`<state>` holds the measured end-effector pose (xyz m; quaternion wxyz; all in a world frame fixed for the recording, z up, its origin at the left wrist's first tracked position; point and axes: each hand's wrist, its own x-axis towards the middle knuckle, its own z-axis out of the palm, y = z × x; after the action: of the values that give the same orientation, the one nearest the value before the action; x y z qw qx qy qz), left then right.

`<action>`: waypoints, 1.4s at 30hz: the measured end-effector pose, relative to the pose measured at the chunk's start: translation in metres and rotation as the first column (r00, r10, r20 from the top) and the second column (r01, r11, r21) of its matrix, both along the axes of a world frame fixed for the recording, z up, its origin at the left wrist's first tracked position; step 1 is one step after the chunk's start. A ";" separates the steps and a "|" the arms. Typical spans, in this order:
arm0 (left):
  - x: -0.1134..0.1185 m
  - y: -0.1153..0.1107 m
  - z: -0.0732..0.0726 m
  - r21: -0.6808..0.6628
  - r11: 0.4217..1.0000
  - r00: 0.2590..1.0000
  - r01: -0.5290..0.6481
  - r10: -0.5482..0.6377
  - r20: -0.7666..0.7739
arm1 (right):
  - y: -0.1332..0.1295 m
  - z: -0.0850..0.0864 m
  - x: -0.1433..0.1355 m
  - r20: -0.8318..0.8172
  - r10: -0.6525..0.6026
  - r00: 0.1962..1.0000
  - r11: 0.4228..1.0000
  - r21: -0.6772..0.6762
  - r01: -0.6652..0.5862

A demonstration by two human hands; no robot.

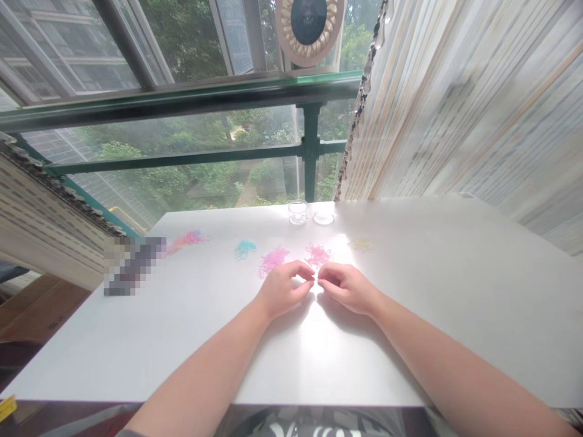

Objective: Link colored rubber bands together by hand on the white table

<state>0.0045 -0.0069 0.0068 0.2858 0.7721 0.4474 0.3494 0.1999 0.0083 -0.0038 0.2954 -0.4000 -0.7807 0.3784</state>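
Observation:
Both hands meet over the middle of the white table, fingertips almost touching. My left hand (286, 288) is closed in a pinch, just in front of a pile of pink-purple bands (274, 260). Facing it, my right hand (348, 287) pinches too, near a pile of deeper pink bands (317, 255). Whatever lies between the fingertips is too small to make out. A small blue pile (245, 249) is to the left, a pale yellow pile (361, 244) to the right, and a mixed-colour heap (189, 239) farther left.
At the back edge of the white table (182, 340) stand a clear round container (298, 212) and a clear shallow dish (323, 217). A blurred dark item (136, 267) lies at the left edge. Behind are a green railing (182, 103), windows and a striped curtain (432, 103).

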 end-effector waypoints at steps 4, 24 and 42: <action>0.000 -0.001 0.001 -0.013 1.000 1.000 0.003 -0.003 -0.018 | 0.000 0.000 0.000 -0.002 -0.011 1.000 1.000 0.015 0.011; 0.002 -0.002 0.002 -0.021 0.999 0.999 -0.028 0.027 -0.038 | -0.001 0.003 -0.001 0.000 -0.009 1.000 1.000 0.024 0.009; 0.002 -0.002 0.001 -0.020 1.000 0.999 -0.008 0.007 -0.051 | -0.002 0.004 -0.002 -0.030 0.014 0.999 1.000 0.013 -0.014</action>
<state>0.0062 -0.0087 0.0082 0.2809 0.7762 0.4608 0.3260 0.1976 0.0060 0.0001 0.3070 -0.3869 -0.7813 0.3816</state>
